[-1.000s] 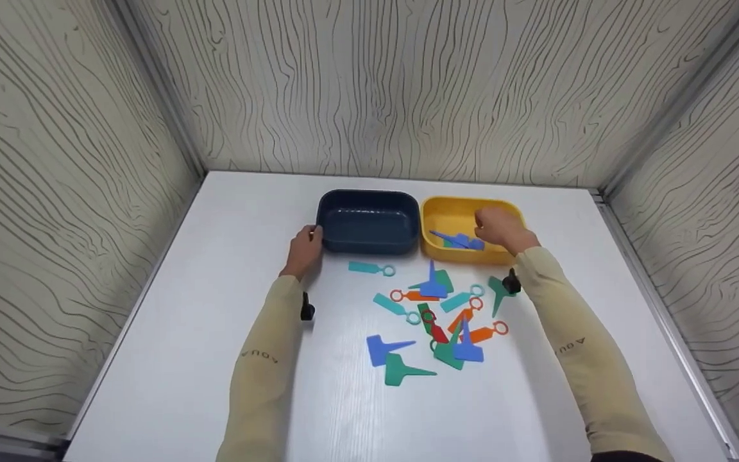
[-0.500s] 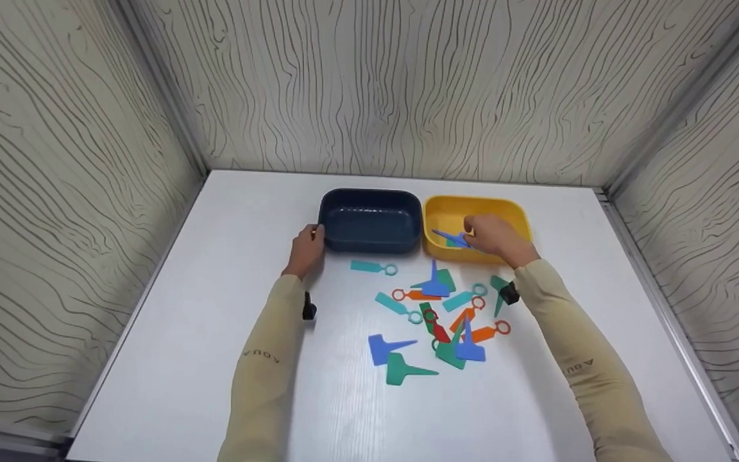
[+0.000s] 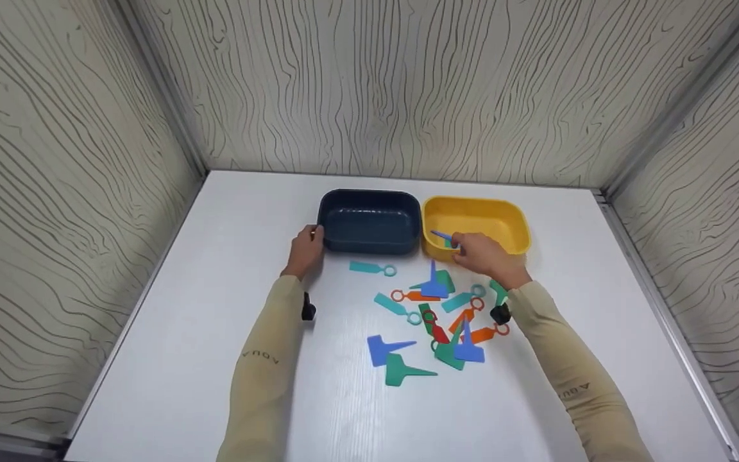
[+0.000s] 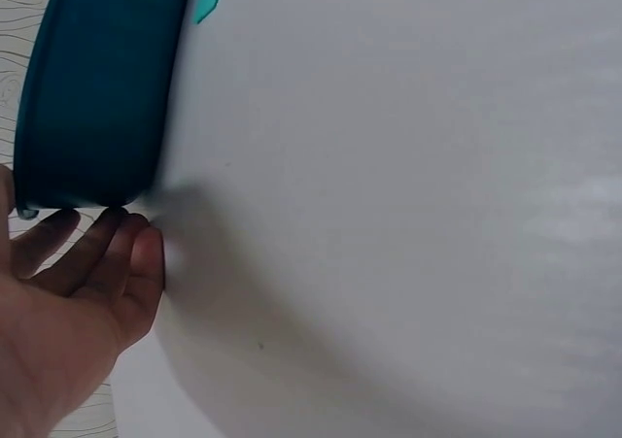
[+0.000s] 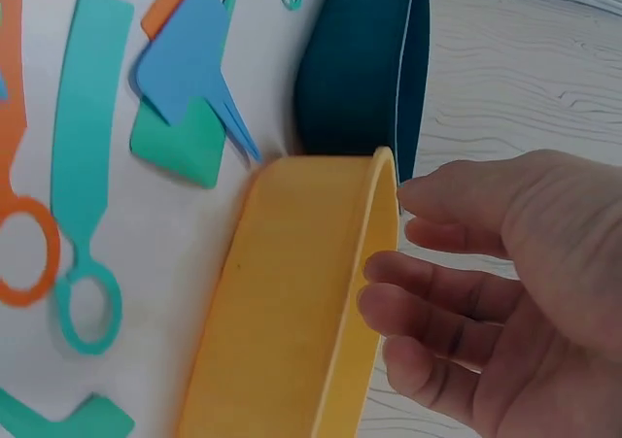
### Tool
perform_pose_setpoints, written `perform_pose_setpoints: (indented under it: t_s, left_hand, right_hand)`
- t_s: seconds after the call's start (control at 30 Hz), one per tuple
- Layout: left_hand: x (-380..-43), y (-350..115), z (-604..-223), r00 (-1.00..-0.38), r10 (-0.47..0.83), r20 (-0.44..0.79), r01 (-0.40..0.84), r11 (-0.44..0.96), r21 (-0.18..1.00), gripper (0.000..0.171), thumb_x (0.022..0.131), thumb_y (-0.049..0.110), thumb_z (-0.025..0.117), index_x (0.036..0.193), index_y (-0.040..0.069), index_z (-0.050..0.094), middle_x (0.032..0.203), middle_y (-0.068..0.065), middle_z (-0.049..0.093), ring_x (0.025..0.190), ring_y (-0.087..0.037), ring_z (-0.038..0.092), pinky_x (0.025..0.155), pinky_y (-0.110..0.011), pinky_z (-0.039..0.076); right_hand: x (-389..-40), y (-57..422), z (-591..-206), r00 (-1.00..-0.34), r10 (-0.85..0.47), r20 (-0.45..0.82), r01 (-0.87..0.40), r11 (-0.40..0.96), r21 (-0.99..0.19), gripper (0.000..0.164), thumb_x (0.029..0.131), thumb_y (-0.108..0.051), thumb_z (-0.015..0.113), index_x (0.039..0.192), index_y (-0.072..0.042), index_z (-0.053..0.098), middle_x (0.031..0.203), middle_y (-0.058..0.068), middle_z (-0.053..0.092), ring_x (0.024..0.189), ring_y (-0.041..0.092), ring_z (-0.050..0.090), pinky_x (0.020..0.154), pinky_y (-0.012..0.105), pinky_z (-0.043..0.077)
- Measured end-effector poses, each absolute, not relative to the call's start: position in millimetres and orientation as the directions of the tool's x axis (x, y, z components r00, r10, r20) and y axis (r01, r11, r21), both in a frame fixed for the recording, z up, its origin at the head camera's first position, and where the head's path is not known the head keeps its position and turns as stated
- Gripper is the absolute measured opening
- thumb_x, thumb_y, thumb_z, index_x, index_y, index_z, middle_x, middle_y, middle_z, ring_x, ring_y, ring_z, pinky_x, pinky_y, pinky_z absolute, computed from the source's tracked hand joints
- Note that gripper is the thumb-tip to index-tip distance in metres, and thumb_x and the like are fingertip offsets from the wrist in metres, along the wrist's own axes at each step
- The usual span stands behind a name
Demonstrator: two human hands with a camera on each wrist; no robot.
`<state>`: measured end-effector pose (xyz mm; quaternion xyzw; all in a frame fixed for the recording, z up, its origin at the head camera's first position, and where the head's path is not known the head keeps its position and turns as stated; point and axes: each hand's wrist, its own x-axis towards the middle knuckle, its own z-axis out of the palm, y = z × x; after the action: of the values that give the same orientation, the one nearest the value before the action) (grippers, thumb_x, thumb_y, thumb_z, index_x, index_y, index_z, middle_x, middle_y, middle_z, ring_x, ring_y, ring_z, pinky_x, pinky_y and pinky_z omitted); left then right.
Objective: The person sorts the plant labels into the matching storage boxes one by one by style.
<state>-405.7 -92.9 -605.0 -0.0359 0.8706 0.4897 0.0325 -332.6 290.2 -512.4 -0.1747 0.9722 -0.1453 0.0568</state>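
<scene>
My left hand [image 3: 306, 251] holds the dark blue bin [image 3: 369, 247] at its left front corner. The left wrist view shows its fingertips against the bin's end wall. Over the front rim of the yellow bin [image 3: 510, 224] is my right hand [image 3: 482, 255], fingers loosely bent; in the right wrist view nothing shows between them. Beside its fingertips, inside the yellow bin, a blue plastic piece [image 3: 441, 235] and a bit of green show, partly hidden by the hand. A blue T-shaped plant label [image 5: 183, 64] lies over a green one [image 5: 180, 147] in front of the bins.
Several flat plastic pieces lie loose on the white table [image 3: 170, 359]: ring-ended turquoise tags [image 3: 364, 267], orange tags [image 3: 480, 335], a red tag [image 3: 439, 333], and T-shaped labels such as a green one [image 3: 395, 370]. Patterned walls [image 3: 369, 83] enclose the table.
My right hand has moved from inside the yellow bin toward its front rim and left, covering more of the blue pieces in it. My left hand stays at the dark blue bin.
</scene>
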Motion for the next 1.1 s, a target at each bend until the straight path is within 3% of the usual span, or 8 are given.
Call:
perform_pose_setpoints:
  t_s: [0.27,0.47,0.73,1.1]
  left_hand:
    - [-406.2,-92.4,-605.2,-0.996,-0.036,-0.086,-0.092,0.526,0.846,0.052,0.105,0.043,0.034,0.138,0.006,0.050,0.133,-0.016,0.058,0.126,-0.029,0.054,0.108,-0.044,0.042]
    - [-404.8,-91.9,-602.9,-0.996,-0.039,-0.079,-0.088,0.525,0.847,0.052,0.105,0.043,0.034,0.137,0.006,0.051,0.133,-0.016,0.058,0.125,-0.029,0.054,0.107,-0.045,0.042]
    - [-403.6,-92.5,-601.2,-0.996,-0.028,-0.085,-0.087,0.530,0.844,0.052,0.105,0.043,0.034,0.138,0.006,0.050,0.134,-0.016,0.057,0.126,-0.030,0.054,0.107,-0.045,0.042]
    - [-404.9,-92.1,-604.1,-0.996,-0.031,-0.088,-0.092,0.508,0.856,0.052,0.105,0.043,0.035,0.138,0.006,0.050,0.135,-0.015,0.057,0.128,-0.029,0.053,0.108,-0.045,0.041]
  right_hand:
    - [-322.9,276.6,-527.1,-0.912,-0.389,-0.128,-0.320,0.872,-0.370,0.031,0.094,-0.025,0.065,0.116,-0.004,0.063,0.092,0.008,0.066,0.078,0.021,0.055,0.074,0.036,0.051]
    - [-318.4,270.3,-540.0,-0.884,-0.430,-0.181,-0.328,0.849,-0.414,0.033,0.092,-0.021,0.067,0.121,-0.004,0.061,0.102,0.011,0.065,0.083,0.022,0.056,0.077,0.038,0.051]
    - [-313.4,261.0,-555.9,-0.876,-0.400,-0.269,-0.286,0.881,-0.377,0.039,0.088,-0.024,0.073,0.122,-0.009,0.060,0.106,0.008,0.065,0.089,0.022,0.055,0.086,0.040,0.051]
    - [-314.6,254.2,-566.4,-0.868,-0.358,-0.344,-0.234,0.907,-0.351,0.034,0.090,-0.023,0.072,0.120,-0.012,0.061,0.105,0.005,0.062,0.091,0.022,0.054,0.090,0.041,0.051]
